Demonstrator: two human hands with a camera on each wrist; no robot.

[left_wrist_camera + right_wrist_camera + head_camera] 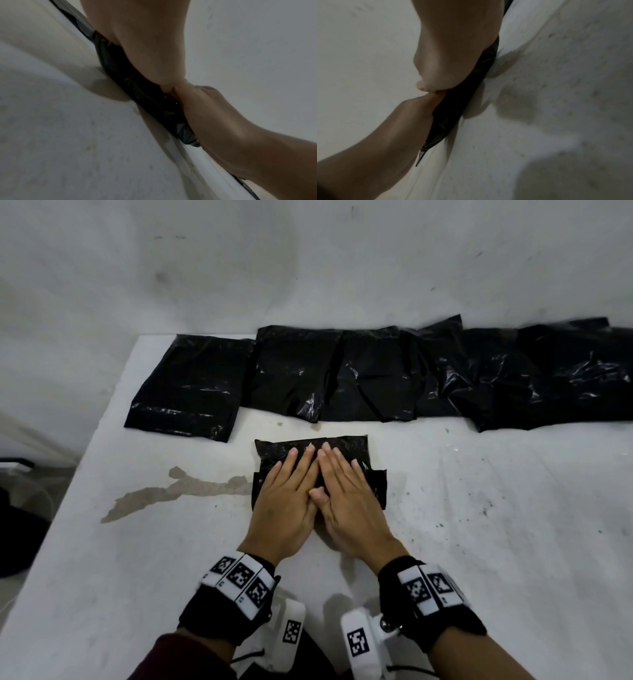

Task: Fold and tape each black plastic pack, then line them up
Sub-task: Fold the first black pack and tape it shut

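Both hands flat, fingers straight: left hand point(286, 494) and right hand point(349, 498) press side by side on a folded black pack point(342, 445) mid-table point(479, 542). More black packs point(342, 371) line the far edge; bare tabletop flanks both sides.

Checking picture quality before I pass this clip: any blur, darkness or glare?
Head view: evenly lit and sharp, with glare streaks on the row of black packs. Left wrist view: dim and soft, the left hand on the folded pack. Right wrist view: equally dim, table blurred.
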